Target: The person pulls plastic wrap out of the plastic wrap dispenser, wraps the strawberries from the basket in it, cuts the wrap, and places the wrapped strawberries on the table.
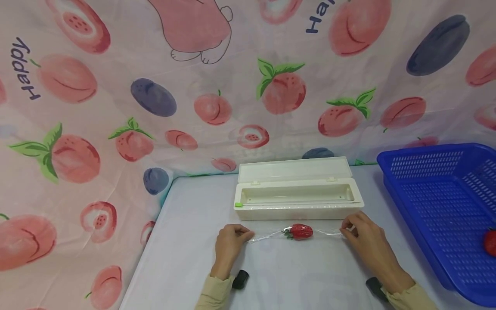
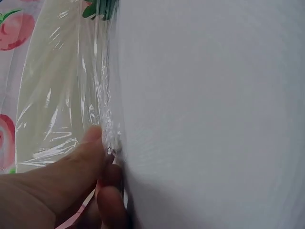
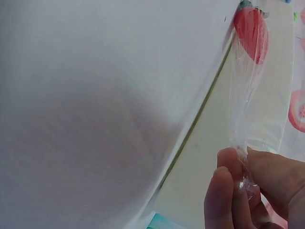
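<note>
One strawberry (image 1: 302, 231), white table (image 1: 186, 245), pink backdrop (image 1: 236, 82)

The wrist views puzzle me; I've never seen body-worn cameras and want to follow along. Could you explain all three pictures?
No machine here, just a person's left hand and right hand, both bare. The head picture looks forward and down from a camera on the head; the other two are close-ups from a camera on each wrist. Each hand pinches one end of the clear film around a red strawberry. On the white tabletop, a cream box with its lid open sits behind the strawberry; to the right is a blue basket holding a red fruit, partly cut off by the picture's edge.
</note>
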Action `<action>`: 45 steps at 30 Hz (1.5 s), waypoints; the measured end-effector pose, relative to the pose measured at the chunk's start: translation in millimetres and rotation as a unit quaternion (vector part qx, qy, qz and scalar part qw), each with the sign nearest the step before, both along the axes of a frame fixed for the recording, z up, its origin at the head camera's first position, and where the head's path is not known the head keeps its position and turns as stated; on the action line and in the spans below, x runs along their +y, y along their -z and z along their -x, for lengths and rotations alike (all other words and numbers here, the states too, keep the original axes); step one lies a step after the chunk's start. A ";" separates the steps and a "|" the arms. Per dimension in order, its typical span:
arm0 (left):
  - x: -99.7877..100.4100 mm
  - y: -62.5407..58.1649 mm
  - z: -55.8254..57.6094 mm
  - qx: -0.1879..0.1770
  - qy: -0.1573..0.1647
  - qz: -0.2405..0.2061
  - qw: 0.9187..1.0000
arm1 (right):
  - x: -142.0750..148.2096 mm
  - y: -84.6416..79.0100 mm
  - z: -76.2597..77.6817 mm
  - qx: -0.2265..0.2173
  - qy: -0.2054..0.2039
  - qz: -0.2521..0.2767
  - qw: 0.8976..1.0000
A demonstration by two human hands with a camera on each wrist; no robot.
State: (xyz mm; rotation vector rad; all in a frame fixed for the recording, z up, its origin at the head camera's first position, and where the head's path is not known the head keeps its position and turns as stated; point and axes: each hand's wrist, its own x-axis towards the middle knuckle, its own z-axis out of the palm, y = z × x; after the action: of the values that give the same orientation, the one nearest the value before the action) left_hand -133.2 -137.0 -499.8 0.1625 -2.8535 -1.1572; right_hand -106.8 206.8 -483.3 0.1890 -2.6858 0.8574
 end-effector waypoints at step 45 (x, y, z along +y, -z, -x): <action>-7.8 -33.4 35.4 0.142 0.066 -0.076 0.985 | -67.9 -55.3 32.9 0.043 -0.118 -0.088 0.988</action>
State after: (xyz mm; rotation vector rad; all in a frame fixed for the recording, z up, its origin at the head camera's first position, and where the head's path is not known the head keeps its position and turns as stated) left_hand -168.7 -144.8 -466.4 -0.1760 -2.5601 -1.3040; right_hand -139.7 138.9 -428.0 0.5799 -2.6928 0.6569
